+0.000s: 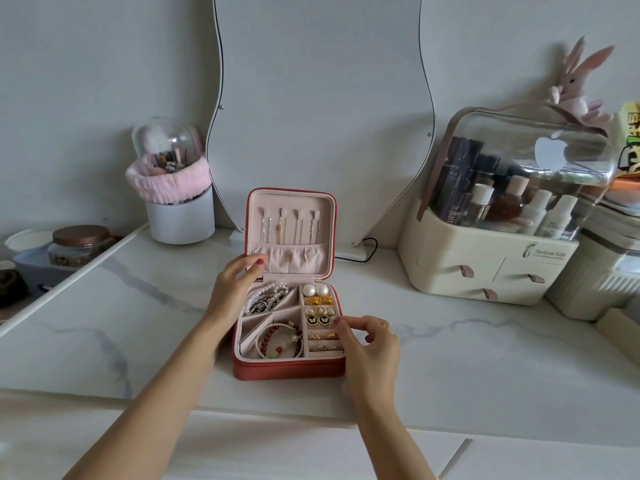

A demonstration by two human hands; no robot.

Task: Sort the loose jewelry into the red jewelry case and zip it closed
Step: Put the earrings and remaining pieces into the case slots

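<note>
The red jewelry case (287,370) lies open on the marble counter (485,358), its lid (291,202) standing upright with several chains (289,226) hung inside. The pink compartments hold pearl bracelets (266,297), a red bead bracelet (277,341), pearl earrings (315,290), butterfly studs (318,320) and rings (322,336). My left hand (235,285) grips the lid's lower left edge. My right hand (367,344) is at the case's right rim, fingertips pinched together over the stud slots. Whether a small piece sits between them is hidden.
A wavy mirror (318,98) stands behind the case, its cable (367,251) running right. A white brush holder with a pink band (180,216) is at back left, a cosmetics organizer (502,258) at back right. A lidded jar (81,244) sits beyond the counter's left edge.
</note>
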